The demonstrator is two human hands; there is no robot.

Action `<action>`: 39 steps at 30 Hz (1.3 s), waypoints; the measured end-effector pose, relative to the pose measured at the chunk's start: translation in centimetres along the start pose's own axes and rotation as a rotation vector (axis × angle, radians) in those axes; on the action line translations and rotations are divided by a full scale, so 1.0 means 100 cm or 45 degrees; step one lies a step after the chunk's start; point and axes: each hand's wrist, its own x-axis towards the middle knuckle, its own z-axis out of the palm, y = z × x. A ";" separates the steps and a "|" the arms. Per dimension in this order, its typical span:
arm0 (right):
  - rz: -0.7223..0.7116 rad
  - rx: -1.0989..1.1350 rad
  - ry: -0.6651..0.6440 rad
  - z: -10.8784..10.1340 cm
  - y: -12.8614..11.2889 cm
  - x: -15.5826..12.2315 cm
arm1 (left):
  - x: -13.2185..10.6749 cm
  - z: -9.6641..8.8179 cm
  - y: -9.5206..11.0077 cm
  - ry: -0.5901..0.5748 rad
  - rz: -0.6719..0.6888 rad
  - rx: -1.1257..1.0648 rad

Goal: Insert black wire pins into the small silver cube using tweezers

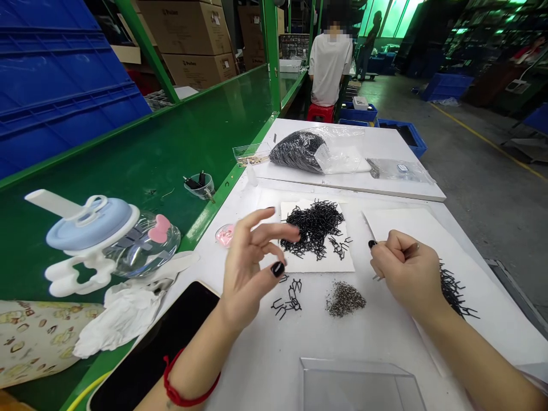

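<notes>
My left hand (252, 262) hovers above the white table (265, 342) with fingers spread and curled, holding nothing. Beside it lies a pile of small black bent metal clips (314, 227) on a white sheet, and a few loose clips (289, 299) sit just under the fingertips. My right hand (405, 268) is closed in a fist round a thin metal tool (369, 225) that points up and left. A little heap of tiny grey metal bits (345, 298) lies between the hands. More black clips (454, 291) rest behind the right hand.
A phone (158, 348) lies by my left forearm; a clear water bottle with a blue lid (107, 240) lies on the green bench. A bag of black parts (306, 151) sits farther back. A clear box (357, 385) is at the near edge. A person in white stands far off.
</notes>
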 end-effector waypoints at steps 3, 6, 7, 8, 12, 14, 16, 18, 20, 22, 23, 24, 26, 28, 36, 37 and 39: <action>-0.002 -0.011 -0.006 0.000 0.001 0.000 | 0.000 0.002 0.000 -0.241 -0.070 -0.080; -0.004 -0.023 -0.006 -0.001 0.002 0.001 | -0.002 0.004 -0.003 -0.328 -0.124 -0.157; -0.004 -0.028 -0.007 -0.001 0.002 0.001 | -0.002 0.004 -0.004 -0.322 -0.131 -0.194; -0.002 -0.033 -0.007 -0.001 0.002 0.001 | -0.002 0.005 -0.005 -0.297 -0.132 -0.239; 0.010 -0.052 -0.021 -0.002 0.002 0.002 | 0.003 0.004 -0.004 -0.185 -0.197 -0.490; 0.014 -0.051 -0.028 -0.002 0.003 0.002 | 0.005 0.003 -0.003 -0.181 -0.269 -0.604; 0.014 -0.040 -0.038 -0.002 0.004 0.002 | 0.005 0.003 -0.005 -0.152 -0.311 -0.666; 0.009 -0.026 -0.053 -0.001 0.005 0.001 | 0.005 0.002 -0.009 -0.084 -0.317 -0.689; 0.005 -0.016 -0.069 0.000 0.006 0.001 | 0.004 0.002 -0.013 -0.016 -0.313 -0.702; 0.002 -0.012 -0.075 0.000 0.007 0.001 | 0.004 0.001 -0.016 0.035 -0.297 -0.719; 0.001 -0.013 -0.075 0.000 0.008 0.001 | 0.004 0.000 -0.016 0.052 -0.283 -0.732; 0.002 -0.015 -0.075 0.000 0.008 0.001 | 0.004 0.000 -0.016 0.061 -0.267 -0.750; 0.004 -0.026 -0.073 -0.001 0.009 0.001 | 0.004 -0.001 -0.015 0.046 -0.243 -0.802; 0.006 -0.042 -0.066 -0.002 0.010 0.001 | 0.003 -0.002 -0.012 -0.033 -0.246 -0.862; 0.010 -0.107 -0.078 -0.005 0.005 -0.003 | 0.002 -0.011 -0.005 -0.260 -0.393 -0.777; 0.003 -0.108 -0.075 -0.004 0.005 -0.003 | 0.002 -0.012 -0.005 -0.245 -0.412 -0.709; -0.011 -0.103 -0.070 -0.003 0.004 -0.003 | 0.003 -0.011 -0.005 -0.234 -0.459 -0.540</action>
